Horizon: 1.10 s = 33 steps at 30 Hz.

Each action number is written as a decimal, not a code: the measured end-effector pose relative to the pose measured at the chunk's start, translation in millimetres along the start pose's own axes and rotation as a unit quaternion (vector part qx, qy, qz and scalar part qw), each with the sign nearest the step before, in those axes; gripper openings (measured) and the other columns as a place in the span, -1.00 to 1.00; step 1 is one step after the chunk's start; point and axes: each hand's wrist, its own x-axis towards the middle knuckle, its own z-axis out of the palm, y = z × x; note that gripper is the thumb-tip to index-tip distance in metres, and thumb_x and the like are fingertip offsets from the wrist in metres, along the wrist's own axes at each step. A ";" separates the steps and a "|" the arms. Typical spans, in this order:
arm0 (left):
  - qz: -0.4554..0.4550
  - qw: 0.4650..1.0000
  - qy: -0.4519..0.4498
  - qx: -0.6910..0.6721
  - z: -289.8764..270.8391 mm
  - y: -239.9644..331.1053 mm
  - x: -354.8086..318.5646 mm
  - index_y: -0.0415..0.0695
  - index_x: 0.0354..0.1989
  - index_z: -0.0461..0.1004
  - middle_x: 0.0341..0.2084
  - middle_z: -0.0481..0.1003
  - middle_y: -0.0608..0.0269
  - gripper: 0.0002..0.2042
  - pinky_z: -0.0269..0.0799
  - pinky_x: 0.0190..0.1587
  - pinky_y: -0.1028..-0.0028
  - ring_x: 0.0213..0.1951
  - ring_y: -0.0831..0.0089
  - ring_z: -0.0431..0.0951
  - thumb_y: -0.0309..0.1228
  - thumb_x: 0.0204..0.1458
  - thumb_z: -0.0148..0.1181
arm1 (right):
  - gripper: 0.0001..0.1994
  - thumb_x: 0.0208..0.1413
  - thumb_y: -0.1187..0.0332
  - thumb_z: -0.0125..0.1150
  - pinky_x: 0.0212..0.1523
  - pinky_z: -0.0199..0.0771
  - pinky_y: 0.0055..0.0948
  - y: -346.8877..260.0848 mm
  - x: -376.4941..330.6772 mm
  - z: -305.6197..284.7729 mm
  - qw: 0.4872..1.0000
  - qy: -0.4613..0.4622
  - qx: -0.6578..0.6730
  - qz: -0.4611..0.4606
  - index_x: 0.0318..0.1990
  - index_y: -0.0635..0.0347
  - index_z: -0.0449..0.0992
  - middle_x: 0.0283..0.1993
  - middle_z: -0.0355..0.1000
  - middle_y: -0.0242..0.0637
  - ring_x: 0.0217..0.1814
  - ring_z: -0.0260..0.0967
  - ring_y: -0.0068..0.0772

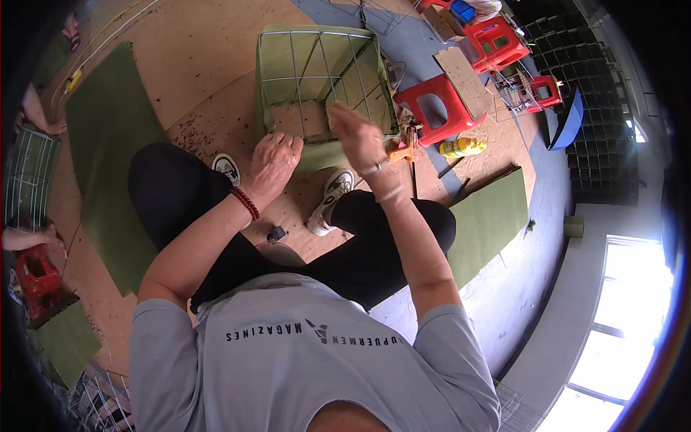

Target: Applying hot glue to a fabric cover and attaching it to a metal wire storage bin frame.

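**Both hands at the near rim of a felt-lined wire basket**

The person sits on the floor [194, 50] with legs in black trousers spread, white sneakers at either side. Straight ahead, at twelve o'clock from the hands, stands a square wire basket [324, 79] lined with green felt, open side up, its near edge between the two feet.

The left hand [275, 160] rests at the basket's near rim, at about seven o'clock of the basket, fingers curled down over the felt edge and pressing on it; a red bead bracelet [246, 204] circles that wrist. The right hand [358, 137] is raised at the near rim at about five o'clock of the basket, fingers bunched and blurred; whether it pinches anything cannot be told. A light bracelet sits on that wrist.

At three o'clock from the right hand lies an orange tool [403, 152], and beyond it a yellow bottle [463, 147] on its side. A red plastic stool [440, 108] stands at two o'clock, with a second red stool [497, 43] farther off at one o'clock. A green felt sheet [489, 216] lies at four o'clock, another felt sheet [108, 137] at nine o'clock. Another person's hand [54, 128] shows at the far left edge beside a wire frame [29, 173].
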 end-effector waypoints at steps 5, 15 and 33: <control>-0.008 1.000 0.009 -0.009 -0.9 1.5 1.7 -0.14 -0.38 0.42 -0.49 0.47 0.15 -0.96 0.49 -0.17 0.27 -0.30 0.24 0.54 -0.53 0.00 0.14 | -0.76 -0.07 0.54 0.31 -0.08 0.55 -0.26 -8.9 -20.3 8.6 0.980 0.067 -0.075 -0.172 -0.18 0.21 0.61 -0.19 0.50 -0.23 -0.08 0.48 -0.15; -0.015 1.000 0.000 0.021 17.3 23.7 40.1 -0.15 -0.31 0.51 -0.56 0.54 0.18 -0.90 0.54 -0.29 0.26 -0.42 0.21 0.60 -0.47 0.02 0.12 | -0.71 -0.05 0.44 0.16 -0.12 0.56 -0.25 55.0 31.4 -25.0 0.924 -0.178 -0.187 -0.284 -0.12 0.22 0.55 -0.24 0.44 -0.23 -0.05 0.47 -0.14; 0.170 0.976 0.013 -0.139 -46.5 -59.3 44.9 -0.23 -0.19 0.57 -0.15 0.55 0.23 -0.79 0.58 -0.03 0.43 -0.06 0.34 0.55 -0.52 -0.03 0.18 | -0.58 0.05 0.56 0.25 0.13 0.55 -0.21 1.5 -31.1 -3.9 0.977 0.013 -0.088 -0.195 0.12 0.25 0.50 0.13 0.45 -0.06 0.21 0.43 0.01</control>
